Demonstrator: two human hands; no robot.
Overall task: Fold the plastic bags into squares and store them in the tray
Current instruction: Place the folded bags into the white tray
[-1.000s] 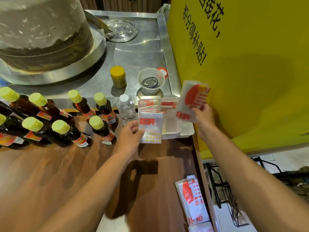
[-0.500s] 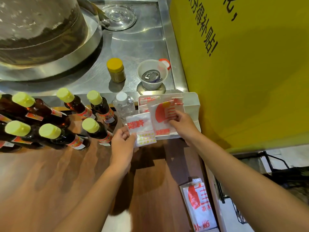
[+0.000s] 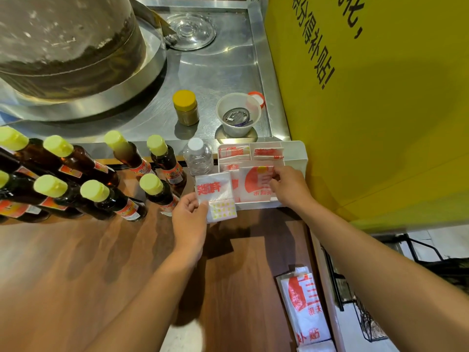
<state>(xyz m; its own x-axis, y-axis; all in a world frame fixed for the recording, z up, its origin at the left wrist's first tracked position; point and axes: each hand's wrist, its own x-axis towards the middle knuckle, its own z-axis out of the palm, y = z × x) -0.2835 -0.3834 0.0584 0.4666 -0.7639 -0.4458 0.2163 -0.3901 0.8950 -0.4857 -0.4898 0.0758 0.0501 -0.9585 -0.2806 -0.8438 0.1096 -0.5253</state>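
1. The left hand pinches a folded plastic bag by its lower left corner; its grip is narrow, thumb on top, and the bag is held just above the wooden worktop, at the tray's near-left corner.
2. This bag is a white square with red characters and a patch of yellow dots on its lower flap.
3. The right hand grips a second folded bag, white with a red half-circle print, fingers curled on its right edge. The bag sits inside the white tray, in the near compartment.
4. The tray stands at the far right of the worktop, against the yellow panel printed with black characters. Its two far compartments hold more folded bags with red print.
5. An unfolded bag lies flat near the worktop's right edge, close to the viewer, well apart from the tray.
6. A clear water bottle stands just left of the tray. Dark sauce bottles with yellow-green caps crowd the left of the worktop.
7. Beyond, on the steel counter, stand a yellow-lidded jar, a white cup holding a metal object, a glass lid and a large pot.
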